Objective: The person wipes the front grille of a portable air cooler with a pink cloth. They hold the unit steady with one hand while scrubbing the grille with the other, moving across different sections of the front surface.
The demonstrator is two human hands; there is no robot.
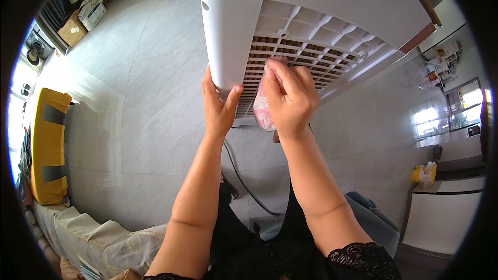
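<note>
Black lace sleeve (358, 256) nearest camera, forearm running from it up to the grille (316, 26), my landmark for everything below.

Left hand (220, 109): clasping the corner of the white appliance housing (223, 36), left of the grille, thumb on the near face, fingers around the side. Looks like bracing.

Right hand (293, 96): closed on a bunched pink-and-white cloth (263, 114), in front of the grille's lower rows. One end pokes out above the fist, the rest hangs below it. Reads as wiping; exact contact with the bars is hidden by the hand.

Progress, my read: wiping in hand, not finished. Top grille cells are pale, with no obvious grime; can't tell if wiped or just backed in white. Lower cells show brown material behind the bars; could be dirt or a pad, can't say. Rows behind the cloth and fist: unverifiable. Cloth not put down, so I'd count the lower rows as left.

Black power cable (243, 179) runs along the floor (161, 124) below the grille.
</note>
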